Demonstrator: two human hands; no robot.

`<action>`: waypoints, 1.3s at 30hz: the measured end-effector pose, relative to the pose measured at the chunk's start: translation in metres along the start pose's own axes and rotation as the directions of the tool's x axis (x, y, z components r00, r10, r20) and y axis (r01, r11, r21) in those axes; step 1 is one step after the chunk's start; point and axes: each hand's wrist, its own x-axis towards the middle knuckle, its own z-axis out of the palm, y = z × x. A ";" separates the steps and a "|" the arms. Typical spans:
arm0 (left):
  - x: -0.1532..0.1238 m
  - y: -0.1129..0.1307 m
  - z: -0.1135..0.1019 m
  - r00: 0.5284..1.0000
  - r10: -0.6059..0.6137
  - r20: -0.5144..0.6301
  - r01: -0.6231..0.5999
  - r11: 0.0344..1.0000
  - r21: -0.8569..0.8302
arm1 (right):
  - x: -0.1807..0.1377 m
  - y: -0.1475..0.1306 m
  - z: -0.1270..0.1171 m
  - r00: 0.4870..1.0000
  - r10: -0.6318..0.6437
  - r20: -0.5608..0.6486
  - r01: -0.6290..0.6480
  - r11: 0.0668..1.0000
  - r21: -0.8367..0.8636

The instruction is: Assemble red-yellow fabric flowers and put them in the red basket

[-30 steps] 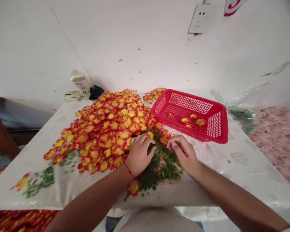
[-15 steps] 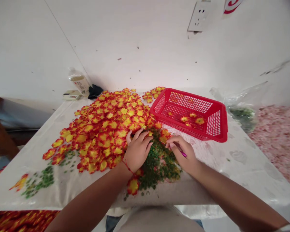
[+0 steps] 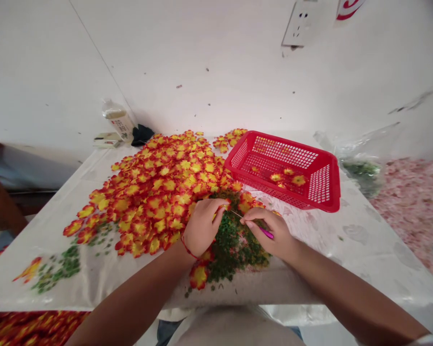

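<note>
The left hand [image 3: 202,228] is curled in a closed grip over a small yellow-and-red fabric blossom [image 3: 218,214], though the fingers hide most of it, so that blossom is hard to make out. The right hand [image 3: 274,233] pinches a magenta-handled needle [image 3: 265,232] between thumb and fingers, its thin metal shaft reaching left toward the other hand's fingertips. The two hands are close together but apart.

Just beside the left hand lies a broad heap of red-edged yellow fabric blossoms [image 3: 155,192], and under and between the hands spreads a mound of crumbly green flock [image 3: 231,245]. A single blossom [image 3: 198,277] sits at the mound's near edge.

Beyond the right hand stands a red plastic mesh basket [image 3: 290,143] with a few blossoms inside, on a tabletop [image 3: 310,240] covered in white plastic sheeting. A smaller patch of green bits [image 3: 59,271] and a stray blossom [image 3: 29,269] lie at the left end. Against the white wall [image 3: 202,72] are a plastic bottle [image 3: 118,120], a flat packet [image 3: 106,140] and a black cloth [image 3: 142,135]. To the right, a clear bag [image 3: 362,168] holds green bits, above a pinkish heap [image 3: 411,206] below the tabletop.
</note>
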 end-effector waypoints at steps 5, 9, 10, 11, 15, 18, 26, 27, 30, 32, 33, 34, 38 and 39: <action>0.000 0.003 0.001 0.998 -0.057 0.031 0.060 0.989 -0.139 | 0.002 0.000 0.000 0.999 -0.045 0.007 0.045 0.999 -0.005; 0.001 0.004 0.002 0.997 -0.074 0.029 0.078 0.982 -0.174 | 0.004 -0.001 0.000 0.998 -0.051 0.027 0.052 0.998 -0.028; 0.001 0.004 0.002 0.997 -0.072 0.028 0.075 0.982 -0.174 | 0.004 -0.001 0.000 0.998 -0.049 0.036 0.050 0.998 -0.033; 0.001 0.004 0.002 0.997 -0.066 0.029 0.070 0.982 -0.175 | 0.005 -0.001 0.001 0.998 -0.045 0.044 0.047 0.998 -0.037; 0.001 0.006 0.002 0.998 -0.043 0.035 0.049 0.980 -0.191 | 0.005 -0.001 0.001 0.998 -0.042 0.046 0.045 0.998 -0.054; -0.001 0.007 0.002 0.998 -0.053 0.033 0.058 0.979 -0.196 | 0.006 0.000 0.001 0.998 -0.040 0.051 0.043 0.997 -0.065; -0.003 0.005 0.004 0.996 -0.092 0.016 0.093 0.977 -0.190 | 0.006 0.000 0.001 0.996 -0.037 0.085 0.041 0.998 -0.055; -0.004 0.005 0.004 0.996 -0.092 0.016 0.093 0.975 -0.202 | 0.006 0.000 0.001 0.996 -0.035 0.086 0.040 0.997 -0.062; -0.005 0.008 0.004 0.994 -0.103 0.026 0.107 0.962 -0.253 | 0.008 -0.001 0.001 0.998 -0.021 0.059 0.026 0.996 -0.082; -0.008 0.011 0.005 0.991 -0.127 0.051 0.137 0.942 -0.306 | 0.008 -0.001 0.001 0.999 0.007 0.034 -0.003 0.995 -0.100; -0.009 0.012 0.006 0.989 -0.135 0.067 0.149 0.930 -0.335 | 0.009 -0.002 0.001 0.999 0.026 0.033 -0.022 0.994 -0.110; -0.010 0.012 0.007 0.988 -0.134 0.083 0.155 0.919 -0.362 | 0.008 -0.002 0.001 0.998 0.044 0.044 -0.039 0.992 -0.117; -0.012 0.012 0.009 0.989 -0.080 0.128 0.122 0.923 -0.364 | 0.006 -0.002 0.001 0.988 0.106 0.111 -0.095 0.990 -0.100; -0.012 0.012 0.009 0.989 -0.073 0.131 0.114 0.934 -0.340 | 0.005 -0.001 0.001 0.987 0.114 0.113 -0.104 0.990 -0.092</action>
